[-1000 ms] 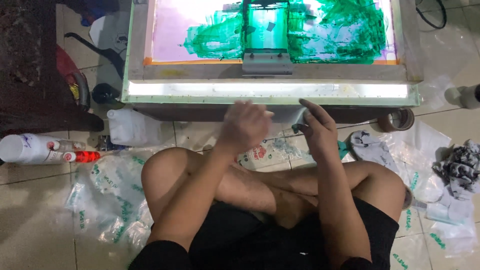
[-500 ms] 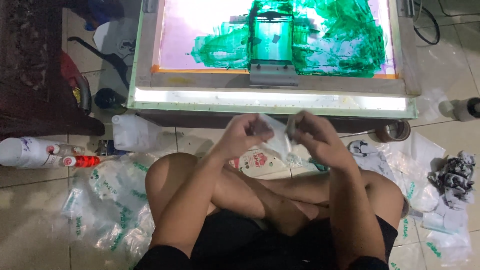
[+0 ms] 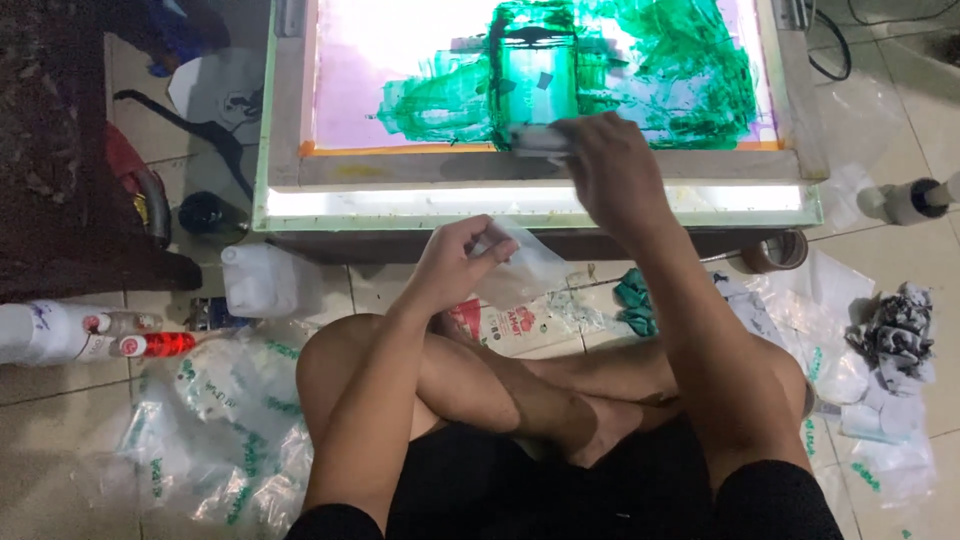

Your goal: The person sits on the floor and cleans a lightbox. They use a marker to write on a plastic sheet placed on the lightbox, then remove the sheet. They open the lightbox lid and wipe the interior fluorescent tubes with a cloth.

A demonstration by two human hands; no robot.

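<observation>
Squeegee mostly hidden under right hand, blurred; only pale end shows at near edge of green-inked screen frame. Right fingers curled over it, grip itself not visible. Left hand pinches clear plastic bag above crossed knees. Half second ago both hands held bag; right has since risen to screen.

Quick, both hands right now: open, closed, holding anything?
Left hand: closed, pinching a clear plastic bag in front of the knees.
Right hand: closed on the squeegee at the near edge of the green-inked screen.
</observation>
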